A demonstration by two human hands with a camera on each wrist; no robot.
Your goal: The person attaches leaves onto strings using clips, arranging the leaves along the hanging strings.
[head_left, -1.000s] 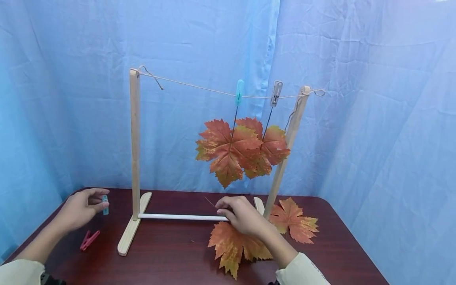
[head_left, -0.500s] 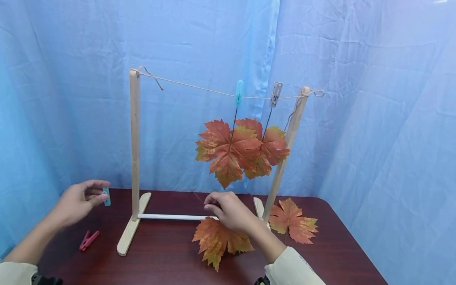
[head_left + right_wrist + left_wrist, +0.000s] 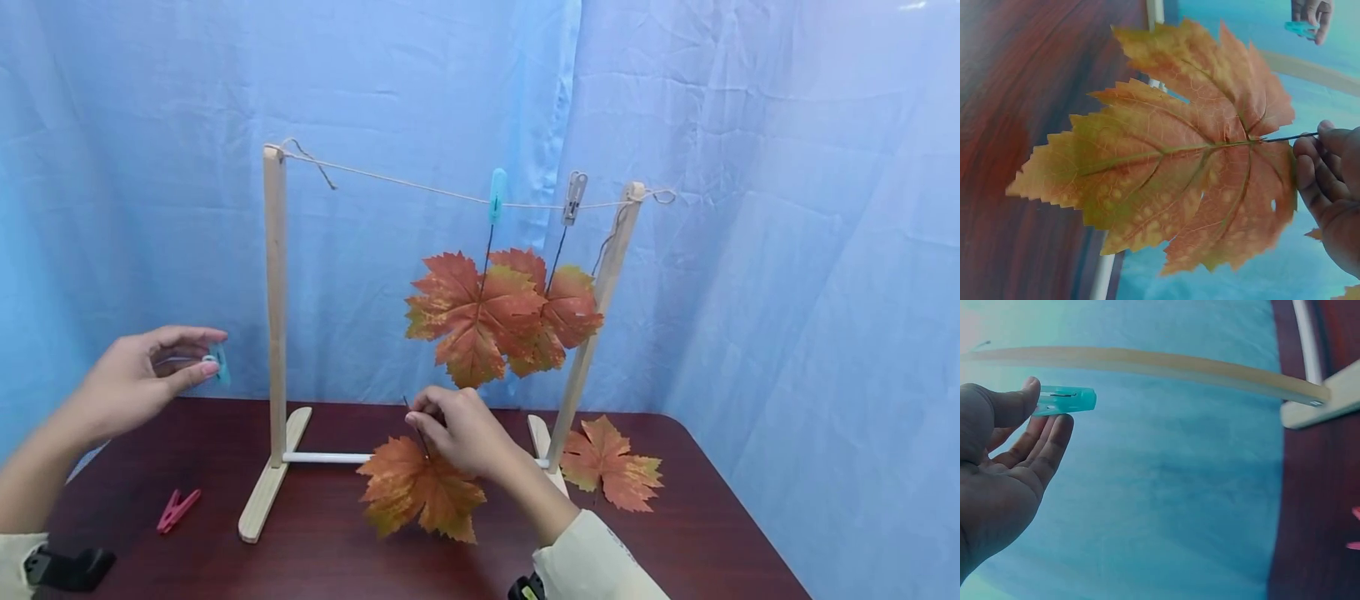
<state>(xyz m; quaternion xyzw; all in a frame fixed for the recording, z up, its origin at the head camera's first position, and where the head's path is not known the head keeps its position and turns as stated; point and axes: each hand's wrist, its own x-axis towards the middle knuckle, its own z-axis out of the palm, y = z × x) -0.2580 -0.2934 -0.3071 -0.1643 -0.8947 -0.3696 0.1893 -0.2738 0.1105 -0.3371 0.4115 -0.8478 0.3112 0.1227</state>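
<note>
1. The right hand [image 3: 467, 429] held a leaf [image 3: 423, 493] by its stem [image 3: 1288, 137], its grip narrow, thumb and fingers pinched together, in front of the rack [image 3: 326, 457] and low between its posts.
2. The leaf hung below that grip and slightly left of it, its long axis near upright: stem up, blade down over the desk [image 3: 645, 550]. Whether a tip touched the desk could not be told.
3. The key relation, by the look of it, was stem to string [image 3: 397, 180]. The rack's string ran well above, and the right hand was nearer the rack's middle.
4. Outside the rack's left post [image 3: 275, 317], the left hand [image 3: 135, 379] pinched a teal peg [image 3: 1079, 400], well apart from the stem.
5. Two hung leaves [image 3: 476, 321] dangled toward the rack's right; a loose leaf [image 3: 618, 467] lay just right of the rack, a pink peg [image 3: 177, 511] to its left.
</note>
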